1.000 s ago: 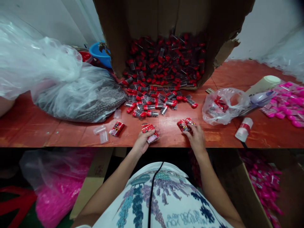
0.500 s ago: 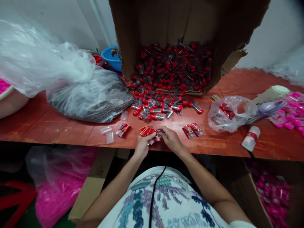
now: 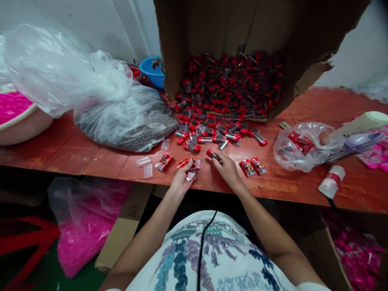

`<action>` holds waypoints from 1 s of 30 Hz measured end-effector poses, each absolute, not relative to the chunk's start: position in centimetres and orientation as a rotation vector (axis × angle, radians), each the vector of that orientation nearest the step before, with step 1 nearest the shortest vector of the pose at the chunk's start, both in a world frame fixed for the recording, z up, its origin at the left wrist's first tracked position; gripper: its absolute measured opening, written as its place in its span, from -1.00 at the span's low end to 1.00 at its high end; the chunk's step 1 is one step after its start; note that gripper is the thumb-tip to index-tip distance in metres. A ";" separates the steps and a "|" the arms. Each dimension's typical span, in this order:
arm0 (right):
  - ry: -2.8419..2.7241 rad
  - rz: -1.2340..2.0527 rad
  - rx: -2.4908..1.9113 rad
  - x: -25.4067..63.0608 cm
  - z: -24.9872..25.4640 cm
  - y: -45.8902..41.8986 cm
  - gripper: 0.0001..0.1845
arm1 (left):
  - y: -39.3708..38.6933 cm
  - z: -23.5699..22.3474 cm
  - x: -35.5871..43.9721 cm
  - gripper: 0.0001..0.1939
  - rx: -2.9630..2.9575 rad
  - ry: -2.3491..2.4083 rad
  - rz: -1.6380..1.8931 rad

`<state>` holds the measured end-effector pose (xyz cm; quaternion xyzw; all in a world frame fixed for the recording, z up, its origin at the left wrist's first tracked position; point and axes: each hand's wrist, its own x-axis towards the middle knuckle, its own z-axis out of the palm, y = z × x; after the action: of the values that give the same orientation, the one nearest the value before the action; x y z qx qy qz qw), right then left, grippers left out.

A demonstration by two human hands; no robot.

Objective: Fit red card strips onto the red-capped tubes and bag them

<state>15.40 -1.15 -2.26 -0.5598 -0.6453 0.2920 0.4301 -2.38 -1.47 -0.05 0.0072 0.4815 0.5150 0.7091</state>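
My left hand [image 3: 181, 178] is closed on several small red printed packets [image 3: 192, 166], fanned out near the table's front edge. To its right, my right hand [image 3: 227, 170] has its thumb and fingers closed round a small clear tube with a red cap [image 3: 211, 154], tilted with the cap toward the upper left. Just beyond both hands lies a pile of similar red-capped tubes [image 3: 206, 139] with dark contents. A stack of red packets [image 3: 164, 162] rests left of my left hand. Two more red packets [image 3: 247, 167] lie to the right of my right hand.
A torn cardboard box [image 3: 172, 52] full of red-capped tubes stands open at the back. On the left sit a bag of dark beads [image 3: 130, 125] and clear plastic pieces [image 3: 148, 170]. A plastic bag [image 3: 281, 147] and a white roll [image 3: 330, 184] are at right.
My right hand has come away from the packets in my left hand and now holds a red-capped tube. The left hand still grips its packets. The whole view has shifted slightly.
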 end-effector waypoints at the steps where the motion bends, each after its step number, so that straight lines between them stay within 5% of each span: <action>1: -1.467 0.856 -1.364 15.4 -2.0 -2.3 -0.67 | -1.5 0.0 -2.3 -0.92 0.011 1.067 1.145; 9: -0.909 1.363 -1.182 14.5 -0.8 -6.7 -0.58 | -1.3 0.0 -0.2 -0.92 0.076 1.029 1.101; 30: -0.893 1.375 -1.078 14.9 -1.5 -7.5 -0.60 | -2.8 0.7 1.6 -0.75 0.478 0.946 1.287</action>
<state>14.95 -7.49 -1.45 -0.4567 -0.3781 0.5825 0.5560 1.60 -2.78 0.71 0.2122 0.4202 0.5715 0.6722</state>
